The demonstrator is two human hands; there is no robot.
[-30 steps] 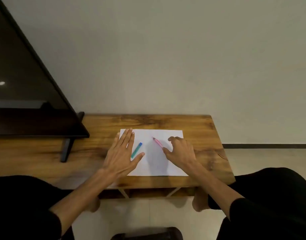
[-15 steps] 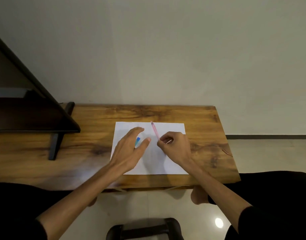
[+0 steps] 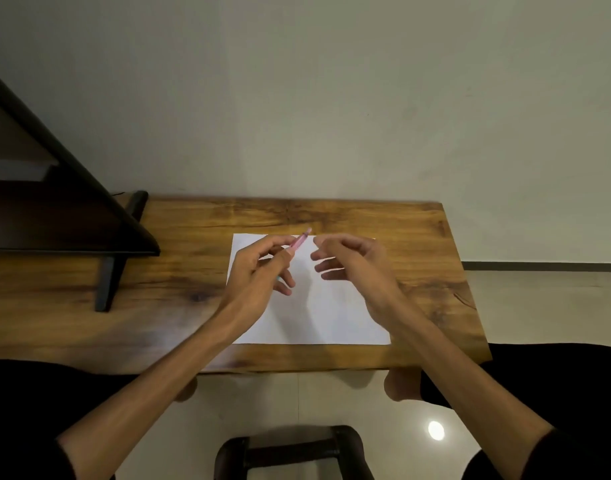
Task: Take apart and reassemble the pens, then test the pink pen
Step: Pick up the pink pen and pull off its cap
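Head view. Left hand (image 3: pixel 259 271) is raised over the paper (image 3: pixel 331 317), thumb and fingers pinching the pink pen (image 3: pixel 299 242) near its lower end. The pen slants up toward 1 o'clock, its far tip clear of the hand. Right hand (image 3: pixel 352 261) hovers just beside it at 3 o'clock, fingers loosely curled and spread, holding nothing and not touching the pen. A sliver of teal shows under the left fingers (image 3: pixel 280 279), likely the blue pen; too hidden to say how it lies.

Handling, as judged: the pen looks slim, light, rigid plastic. Smooth barrel, so probably slippery under a twist. Small inner parts would be easy to drop or roll. Best hold seems to be one hand low on the barrel, as now, and the other pinching the free upper end, pulling or unscrewing along the pen's axis. Light force should do, since bending could crack a thin barrel.

Surface: wooden desk (image 3: pixel 418 289), flat, glossy grain; the white sheet lies at its centre and gives a plain background for small parts and a place to test ink. Parts could roll off the near edge at 6 o'clock.

Room: plain pale wall behind at 12 o'clock. Dark screen (image 3: pixel 55 209) on a stand at 9 o'clock. Tiled floor below, with a dark stool (image 3: pixel 290 448) at 6 o'clock.
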